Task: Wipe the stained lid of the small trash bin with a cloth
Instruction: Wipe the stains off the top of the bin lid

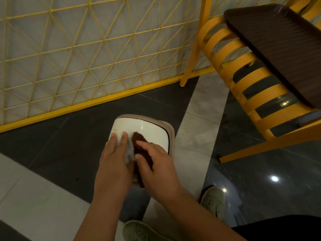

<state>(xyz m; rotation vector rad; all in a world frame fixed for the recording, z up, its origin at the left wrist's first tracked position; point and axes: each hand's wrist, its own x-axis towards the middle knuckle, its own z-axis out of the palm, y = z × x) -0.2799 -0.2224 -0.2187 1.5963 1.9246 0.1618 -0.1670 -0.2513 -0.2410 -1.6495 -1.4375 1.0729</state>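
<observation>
I see the lid (139, 129) on the floor just ahead of both hands, my right hand (156, 162) pinching the brown cloth (139, 145) on its near edge, my left hand (114, 153) flat beside it, unwiped white stretching away forward.

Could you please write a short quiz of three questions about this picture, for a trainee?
1. True or false: the right hand presses a brown cloth on the white lid.
2. Where is the left hand? A) on the lid B) on the yellow chair C) in the air
3. Which side of the lid shows small brown specks, as the camera sees it?

Key: 1 true; 2 A; 3 the left.
</observation>
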